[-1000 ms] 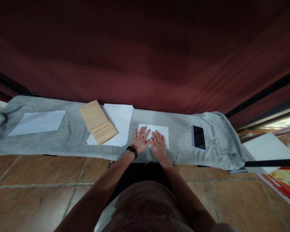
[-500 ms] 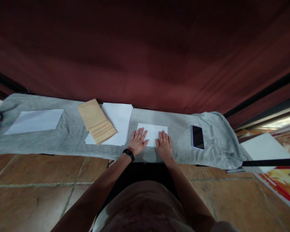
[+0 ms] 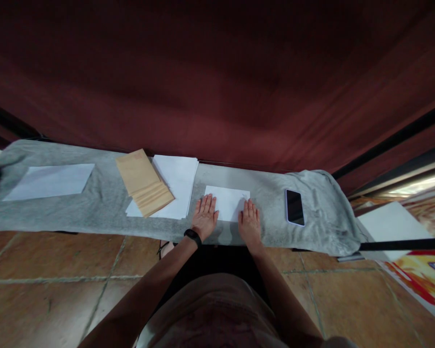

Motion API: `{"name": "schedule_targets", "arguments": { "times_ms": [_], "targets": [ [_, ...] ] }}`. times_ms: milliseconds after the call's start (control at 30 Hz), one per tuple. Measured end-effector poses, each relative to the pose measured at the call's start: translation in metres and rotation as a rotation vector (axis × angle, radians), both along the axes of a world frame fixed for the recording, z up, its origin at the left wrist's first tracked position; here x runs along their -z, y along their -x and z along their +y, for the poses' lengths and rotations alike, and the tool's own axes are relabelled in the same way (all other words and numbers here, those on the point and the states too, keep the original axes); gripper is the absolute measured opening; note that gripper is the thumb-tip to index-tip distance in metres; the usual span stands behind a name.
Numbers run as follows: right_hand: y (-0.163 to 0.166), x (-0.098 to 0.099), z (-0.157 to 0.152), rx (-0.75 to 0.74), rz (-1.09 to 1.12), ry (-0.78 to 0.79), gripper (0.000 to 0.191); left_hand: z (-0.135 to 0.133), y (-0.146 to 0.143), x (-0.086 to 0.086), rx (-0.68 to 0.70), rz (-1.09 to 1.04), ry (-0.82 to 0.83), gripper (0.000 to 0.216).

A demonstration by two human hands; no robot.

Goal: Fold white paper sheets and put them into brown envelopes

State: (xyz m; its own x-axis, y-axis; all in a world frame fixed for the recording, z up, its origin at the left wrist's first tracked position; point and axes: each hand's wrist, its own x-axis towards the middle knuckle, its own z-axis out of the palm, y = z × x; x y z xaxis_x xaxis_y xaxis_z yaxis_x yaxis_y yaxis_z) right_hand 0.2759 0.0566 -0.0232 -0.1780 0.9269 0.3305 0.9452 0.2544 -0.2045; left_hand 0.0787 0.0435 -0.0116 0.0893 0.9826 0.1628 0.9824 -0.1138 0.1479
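A small white sheet of paper [image 3: 227, 203] lies on the grey cloth in front of me; whether it is folded I cannot tell. My left hand [image 3: 205, 216] rests flat on its left edge, fingers stretched away from me, with a black band on the wrist. Over the right edge of the paper lies my right hand [image 3: 250, 223], also flat with its fingers straight. Neither hand grips anything. Left of my left hand is a stack of white paper [image 3: 181, 181], partly covered by brown paper envelopes [image 3: 139, 176].
The grey cloth [image 3: 105, 212] covers a long narrow table against a dark red curtain [image 3: 217, 106]. A phone [image 3: 295, 208] lies on the right, and another white sheet [image 3: 54, 180] on the far left. A white board [image 3: 395, 224] stands past the right end, above the tiled floor [image 3: 145, 256].
Both hands have shifted outward to the paper's side edges, and the thumbs have drawn in beside the fingers. More of the sheet shows between them.
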Motion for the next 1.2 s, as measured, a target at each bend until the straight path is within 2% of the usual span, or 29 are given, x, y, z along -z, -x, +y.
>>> {"name": "schedule_targets", "arguments": {
  "times_ms": [100, 167, 367, 500, 600, 833, 1200],
  "targets": [
    [0.019, -0.003, -0.010, -0.147, 0.005, 0.048, 0.053, -0.005, -0.016, 0.000, 0.107, -0.017, -0.004, 0.057],
    [0.026, -0.002, -0.017, -0.183, -0.003, 0.064, 0.053, -0.009, -0.022, 0.002, 0.143, -0.023, 0.005, 0.056],
    [0.009, 0.005, -0.021, -0.101, -0.026, 0.001, 0.055, -0.022, -0.010, 0.005, 0.105, -0.035, -0.031, 0.060],
    [-0.002, 0.007, -0.021, -0.057, -0.042, -0.004, 0.056, -0.028, 0.000, 0.001, 0.109, -0.026, -0.018, 0.062],
    [0.002, 0.003, -0.020, -0.027, -0.033, 0.017, 0.055, -0.030, 0.002, -0.003, 0.122, -0.012, 0.000, 0.061],
    [0.036, -0.007, -0.007, -0.196, 0.017, 0.114, 0.051, -0.030, 0.001, -0.001, 0.139, -0.010, 0.000, 0.060],
    [0.032, -0.007, -0.005, -0.156, -0.024, 0.118, 0.052, -0.024, -0.005, -0.006, 0.148, -0.018, 0.029, 0.057]
  ]
}}
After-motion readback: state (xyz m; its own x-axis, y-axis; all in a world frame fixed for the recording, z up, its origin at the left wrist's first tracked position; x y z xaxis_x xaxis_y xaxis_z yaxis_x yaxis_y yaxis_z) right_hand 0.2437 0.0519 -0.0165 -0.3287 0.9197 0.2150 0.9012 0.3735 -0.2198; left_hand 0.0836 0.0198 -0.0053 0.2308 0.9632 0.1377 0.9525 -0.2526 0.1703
